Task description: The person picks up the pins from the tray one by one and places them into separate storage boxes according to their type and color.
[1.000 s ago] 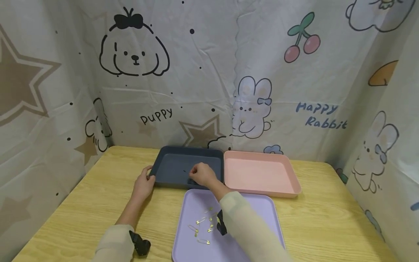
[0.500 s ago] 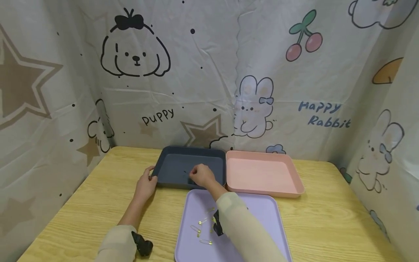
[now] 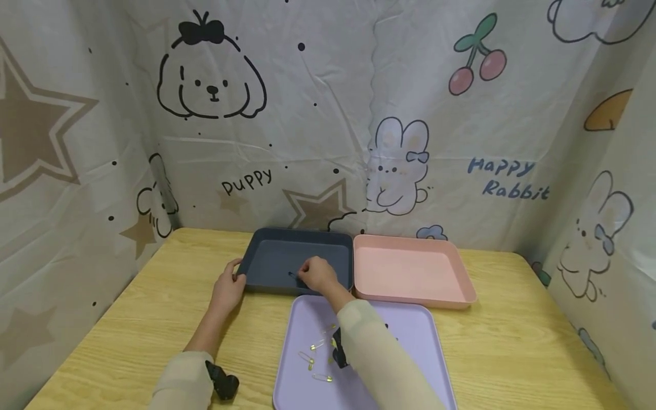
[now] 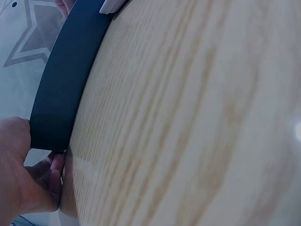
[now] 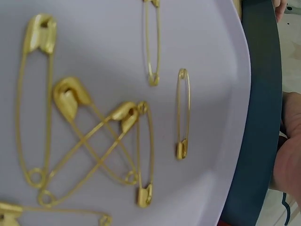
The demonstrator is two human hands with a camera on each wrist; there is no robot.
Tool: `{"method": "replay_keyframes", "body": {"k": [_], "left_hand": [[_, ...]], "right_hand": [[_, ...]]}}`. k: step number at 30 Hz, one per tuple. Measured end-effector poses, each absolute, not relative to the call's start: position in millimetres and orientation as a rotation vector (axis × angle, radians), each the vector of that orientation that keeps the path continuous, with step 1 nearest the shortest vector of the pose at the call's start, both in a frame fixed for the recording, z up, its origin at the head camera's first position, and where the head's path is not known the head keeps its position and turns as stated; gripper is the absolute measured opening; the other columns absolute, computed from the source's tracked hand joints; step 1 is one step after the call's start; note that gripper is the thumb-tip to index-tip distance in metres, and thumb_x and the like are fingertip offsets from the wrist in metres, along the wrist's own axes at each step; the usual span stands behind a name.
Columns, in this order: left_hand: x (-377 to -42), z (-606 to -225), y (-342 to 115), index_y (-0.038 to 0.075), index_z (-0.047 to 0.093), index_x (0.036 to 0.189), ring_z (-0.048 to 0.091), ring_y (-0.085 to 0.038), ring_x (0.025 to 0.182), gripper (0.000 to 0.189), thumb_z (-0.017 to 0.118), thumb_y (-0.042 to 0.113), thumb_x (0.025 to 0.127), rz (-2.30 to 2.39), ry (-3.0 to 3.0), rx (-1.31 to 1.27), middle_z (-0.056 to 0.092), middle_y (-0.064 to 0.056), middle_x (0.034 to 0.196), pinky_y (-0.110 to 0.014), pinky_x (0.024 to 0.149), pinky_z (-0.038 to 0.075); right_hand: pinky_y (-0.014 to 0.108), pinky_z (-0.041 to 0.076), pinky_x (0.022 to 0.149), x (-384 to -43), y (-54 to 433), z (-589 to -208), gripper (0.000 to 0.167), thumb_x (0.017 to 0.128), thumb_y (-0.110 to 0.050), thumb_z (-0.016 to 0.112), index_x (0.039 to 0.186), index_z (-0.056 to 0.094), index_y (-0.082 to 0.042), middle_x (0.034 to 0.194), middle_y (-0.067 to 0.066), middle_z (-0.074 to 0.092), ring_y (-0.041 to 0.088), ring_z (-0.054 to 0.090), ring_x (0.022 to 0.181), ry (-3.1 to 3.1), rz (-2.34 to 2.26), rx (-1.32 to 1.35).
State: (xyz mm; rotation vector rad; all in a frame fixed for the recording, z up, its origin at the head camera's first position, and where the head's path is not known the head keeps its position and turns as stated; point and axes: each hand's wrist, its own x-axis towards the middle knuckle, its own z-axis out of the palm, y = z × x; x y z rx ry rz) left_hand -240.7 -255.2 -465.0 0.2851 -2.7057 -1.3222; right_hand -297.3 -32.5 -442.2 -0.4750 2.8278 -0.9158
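My left hand (image 3: 228, 289) grips the left front corner of a dark blue tray (image 3: 271, 249), and in the left wrist view its fingers curl round that tray's end (image 4: 51, 136). Inside the same tray, my right hand (image 3: 319, 274) is low over the bottom with fingers bent together. They pinch a small dark thin thing (image 3: 292, 275), too small to make out fully. Several gold safety pins (image 3: 322, 378) lie on a lilac tray (image 3: 287, 364) under my right forearm. In the right wrist view, some of the safety pins (image 5: 183, 113) overlap.
A pink tray (image 3: 410, 267) stands against the dark blue tray's right side. Small dark bits (image 3: 386, 326) show on the lilac tray beside my right sleeve. The wooden table (image 3: 138, 319) ends at a printed curtain (image 3: 312, 136) behind the trays.
The small dark thing by my right fingertips has shifted slightly toward me and shows more plainly. The left hand keeps its grip on the dark blue tray.
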Motion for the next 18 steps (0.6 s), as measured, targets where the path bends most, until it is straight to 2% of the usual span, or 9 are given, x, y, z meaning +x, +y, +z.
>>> {"method": "replay_keyframes", "body": {"k": [4,14,18], "left_hand": [[-240.0,-464.5,-253.7,0.005,0.032,0.142,0.035,-0.014,0.057,0.051,0.037,0.011,0.092,-1.319,-2.702,0.284,0.038,-0.001,0.069,-0.029,0.056,0.03],[-242.1,-465.9,-255.0,0.007,0.031,0.142,0.037,-0.014,0.059,0.051,0.037,0.012,0.092,-1.319,-2.702,0.288,0.04,-0.002,0.072,-0.028,0.057,0.032],[-242.6,-466.6,-255.4,0.006,0.032,0.142,0.037,-0.014,0.059,0.051,0.038,0.012,0.092,-1.31,-2.704,0.277,0.04,-0.002,0.071,-0.029,0.057,0.032]], "right_hand": [[0.03,0.047,0.067,-298.7,-28.1,-439.4,0.018,0.088,-0.024,0.06,0.095,0.073,-0.013,0.094,0.002,0.07,0.014,0.061,0.076,2.832,-0.92,-0.483],[0.028,0.047,0.063,-299.2,-6.9,-418.6,0.018,0.089,-0.026,0.06,0.094,0.07,-0.012,0.089,0.001,0.068,0.013,0.059,0.072,2.798,-0.985,-0.608],[0.029,0.048,0.066,-292.4,5.1,-406.5,0.019,0.088,-0.029,0.061,0.094,0.07,-0.014,0.089,0.0,0.067,0.012,0.059,0.075,2.777,-1.011,-0.657]]}}
